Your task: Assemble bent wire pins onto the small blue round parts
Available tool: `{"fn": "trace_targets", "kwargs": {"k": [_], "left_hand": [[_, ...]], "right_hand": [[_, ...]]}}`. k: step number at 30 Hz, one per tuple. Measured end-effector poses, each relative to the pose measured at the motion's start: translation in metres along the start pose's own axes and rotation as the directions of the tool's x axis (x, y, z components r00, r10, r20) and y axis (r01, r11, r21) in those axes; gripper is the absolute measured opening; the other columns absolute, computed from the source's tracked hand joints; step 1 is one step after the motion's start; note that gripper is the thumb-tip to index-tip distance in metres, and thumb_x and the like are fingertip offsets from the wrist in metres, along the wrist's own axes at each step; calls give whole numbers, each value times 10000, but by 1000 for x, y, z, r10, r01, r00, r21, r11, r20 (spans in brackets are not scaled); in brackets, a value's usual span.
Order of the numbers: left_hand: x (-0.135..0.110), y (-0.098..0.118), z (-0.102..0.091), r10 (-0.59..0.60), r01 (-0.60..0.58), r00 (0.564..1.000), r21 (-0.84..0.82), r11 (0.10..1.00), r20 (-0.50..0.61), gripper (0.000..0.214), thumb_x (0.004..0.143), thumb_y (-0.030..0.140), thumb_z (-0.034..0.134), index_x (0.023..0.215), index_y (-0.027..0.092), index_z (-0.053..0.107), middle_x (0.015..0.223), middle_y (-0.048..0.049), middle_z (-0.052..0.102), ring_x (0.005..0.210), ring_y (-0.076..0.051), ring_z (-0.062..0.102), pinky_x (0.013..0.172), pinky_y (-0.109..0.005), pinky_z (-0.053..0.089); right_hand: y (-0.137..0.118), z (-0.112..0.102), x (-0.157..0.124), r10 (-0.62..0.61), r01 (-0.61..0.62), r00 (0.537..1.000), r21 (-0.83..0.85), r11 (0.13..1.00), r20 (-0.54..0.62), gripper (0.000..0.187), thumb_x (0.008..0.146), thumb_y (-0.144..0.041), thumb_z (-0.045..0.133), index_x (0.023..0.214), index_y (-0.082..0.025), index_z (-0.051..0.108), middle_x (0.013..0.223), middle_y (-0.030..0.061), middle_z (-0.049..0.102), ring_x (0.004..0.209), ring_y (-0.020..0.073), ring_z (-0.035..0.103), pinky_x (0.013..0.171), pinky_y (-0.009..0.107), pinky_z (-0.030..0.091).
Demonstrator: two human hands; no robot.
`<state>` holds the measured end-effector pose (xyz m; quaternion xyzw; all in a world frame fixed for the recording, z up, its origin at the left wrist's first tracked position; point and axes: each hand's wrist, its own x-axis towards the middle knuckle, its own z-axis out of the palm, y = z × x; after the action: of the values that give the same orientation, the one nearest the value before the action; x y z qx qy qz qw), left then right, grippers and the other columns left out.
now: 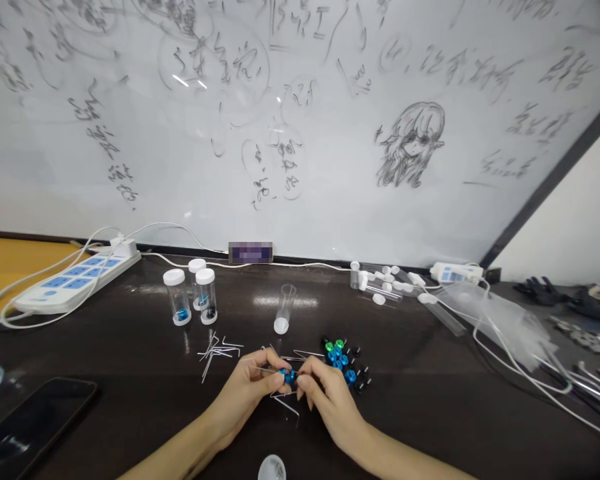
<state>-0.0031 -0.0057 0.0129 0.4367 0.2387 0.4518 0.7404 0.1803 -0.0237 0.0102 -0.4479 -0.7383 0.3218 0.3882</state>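
Observation:
Between the thumb and fingers of my left hand point(247, 390) is a small shiny blue metal part point(288, 376). A thin metal rod also runs out from those fingers towards the left. My right hand point(333, 393) pinches at the right end of the blue part, where something small and dark shows; its shape is too small to make out. Just beneath the hands lies a bent hex key point(286, 405). More hex keys point(215, 350) are spread to the left. Close to the right hand is a loose group of blue, green and black parts point(337, 357), some like screws.
An uncapped clear tube point(287, 300) stands ahead; several capped tubes point(178, 298) are at left. White caps point(379, 299) and tubes lie back right, near a plastic bag point(495, 320) and cables. A phone point(35, 427) and power strip point(75, 280) are left; a whiteboard point(320, 200) stands behind.

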Motion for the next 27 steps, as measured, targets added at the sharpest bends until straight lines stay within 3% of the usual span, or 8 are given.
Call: {"fn": "trace_targets", "kwargs": {"k": [2,6,8,13,17,23,27], "left_hand": [[0,0,1,2,-2,1000,14,1000,1,109,734,159,703,825,145,646,737,-21,661,690,-124,587,728,-256,415],[1,1,0,28,-28,1000,5,1000,0,97,741,164,696,826,149,650,721,-13,654,688,-121,586,726,-249,410],[1,1,1,29,-29,1000,4,1000,4,92,743,170,695,821,149,652,710,-12,653,680,-120,583,720,-247,409],[1,1,1,-5,5,1000,12,1000,3,118,717,186,719,813,153,657,738,-20,661,682,-131,588,709,-256,411],[1,1,0,31,-30,999,14,999,-15,90,733,197,703,805,159,664,699,-12,651,669,-129,572,697,-248,399],[2,0,0,3,-3,1000,6,1000,-4,95,733,196,703,809,154,664,696,-17,649,661,-125,561,692,-246,394],[1,0,1,24,-24,1000,7,1000,-8,85,734,189,702,801,152,664,709,-12,644,668,-122,560,703,-249,395]], "right_hand": [[0,0,0,1,-2,999,9,1000,41,323,976,-267,393,695,-182,529,599,-36,513,510,107,471,529,211,359],[-1,0,0,-52,50,997,-26,998,-59,69,877,-237,585,842,-190,550,736,-21,554,609,122,509,596,214,394],[-1,0,-1,-61,59,995,-24,998,-81,89,850,-235,623,847,-189,547,748,-17,566,637,129,521,615,216,400],[1,1,0,0,-2,999,48,999,50,359,975,-296,381,659,-179,503,561,-30,527,466,101,461,479,206,349],[-1,1,1,-16,14,996,-20,1000,-93,81,843,-212,621,816,-188,548,693,-30,536,619,126,509,594,216,397],[-2,0,1,30,-30,1000,44,999,1,198,919,-245,503,731,-182,516,617,-40,522,518,105,474,522,207,369],[-2,0,2,-9,10,995,8,1000,-97,122,825,-238,651,813,-186,542,684,-38,522,622,125,495,597,216,384]]}}
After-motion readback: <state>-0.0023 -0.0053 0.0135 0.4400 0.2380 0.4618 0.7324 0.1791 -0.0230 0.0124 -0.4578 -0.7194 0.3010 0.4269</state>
